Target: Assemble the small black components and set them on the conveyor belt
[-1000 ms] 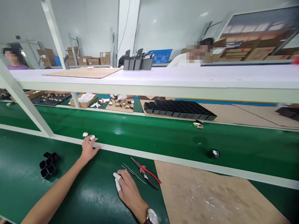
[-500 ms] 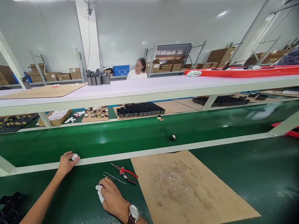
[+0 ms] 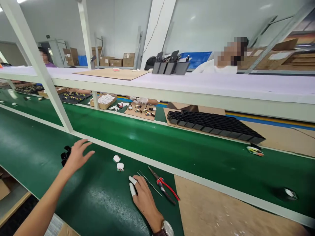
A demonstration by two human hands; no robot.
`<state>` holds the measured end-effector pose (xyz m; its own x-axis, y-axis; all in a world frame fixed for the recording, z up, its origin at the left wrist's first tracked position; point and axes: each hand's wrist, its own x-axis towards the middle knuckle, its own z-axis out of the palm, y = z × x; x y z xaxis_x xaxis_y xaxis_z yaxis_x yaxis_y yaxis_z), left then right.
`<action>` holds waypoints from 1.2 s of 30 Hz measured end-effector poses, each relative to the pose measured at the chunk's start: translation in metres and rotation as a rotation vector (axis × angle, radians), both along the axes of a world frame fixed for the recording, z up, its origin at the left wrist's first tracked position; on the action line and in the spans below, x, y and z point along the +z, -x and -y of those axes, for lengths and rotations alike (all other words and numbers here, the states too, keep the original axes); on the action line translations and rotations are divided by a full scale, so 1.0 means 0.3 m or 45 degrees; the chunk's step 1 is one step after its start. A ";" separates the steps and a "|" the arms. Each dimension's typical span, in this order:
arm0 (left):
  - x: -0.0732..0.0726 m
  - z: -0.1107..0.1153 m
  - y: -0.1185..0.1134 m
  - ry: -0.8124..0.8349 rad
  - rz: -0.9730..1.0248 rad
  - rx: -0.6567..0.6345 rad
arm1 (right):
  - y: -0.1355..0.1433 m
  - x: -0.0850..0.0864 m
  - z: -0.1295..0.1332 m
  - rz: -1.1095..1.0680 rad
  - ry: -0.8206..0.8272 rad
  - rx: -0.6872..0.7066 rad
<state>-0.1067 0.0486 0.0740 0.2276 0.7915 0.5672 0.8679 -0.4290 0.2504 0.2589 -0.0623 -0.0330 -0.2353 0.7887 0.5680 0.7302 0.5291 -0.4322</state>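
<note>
My left hand [image 3: 78,154] is held over the bench with thumb and fingers apart and nothing between them. Partly behind it are several small black plastic cups [image 3: 64,156]. To its right, two small circuit boards with white tops [image 3: 120,167] lie close together on the green bench. My right hand [image 3: 145,198] rests on the bench with its fingers extended, white finger cots on two of them. Just beyond its fingertips lie metal tweezers [image 3: 150,184], and beside these, long-nose pliers [image 3: 163,186] with red and black handles.
A green conveyor belt [image 3: 137,137] runs behind a pale rail; a dark cup with a white top [image 3: 290,194] sits on it. Stained cardboard [image 3: 221,209] covers the bench at right. Black boxes [image 3: 209,123] stand in rows across the belt. Two people are beyond the shelf [image 3: 172,86].
The view has swung left. My left hand has left the rail and let go of the small white piece it held. Two white-topped circuit boards now show on the bench. My right hand stays by the tweezers.
</note>
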 end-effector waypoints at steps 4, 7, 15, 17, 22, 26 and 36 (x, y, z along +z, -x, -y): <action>-0.027 0.094 0.231 -0.040 -0.264 0.276 | 0.035 0.011 -0.024 0.040 0.031 -0.109; -0.098 0.155 0.300 0.007 -0.413 0.277 | 0.083 0.038 -0.077 0.111 0.097 -0.093; -0.152 0.187 0.208 0.045 -0.194 -0.025 | 0.159 0.082 -0.106 0.391 0.171 -0.085; -0.169 0.190 0.147 0.162 -0.098 -0.219 | 0.148 0.073 -0.061 0.456 0.160 -0.151; -0.234 0.180 -0.085 0.362 -0.036 -0.572 | 0.128 0.018 0.011 0.558 0.207 -0.272; -0.242 0.136 -0.269 0.414 -0.027 -0.741 | 0.133 -0.032 0.010 0.586 0.176 -0.305; -0.322 0.127 -0.393 0.444 0.285 -0.806 | 0.083 0.038 0.034 0.319 0.191 -0.271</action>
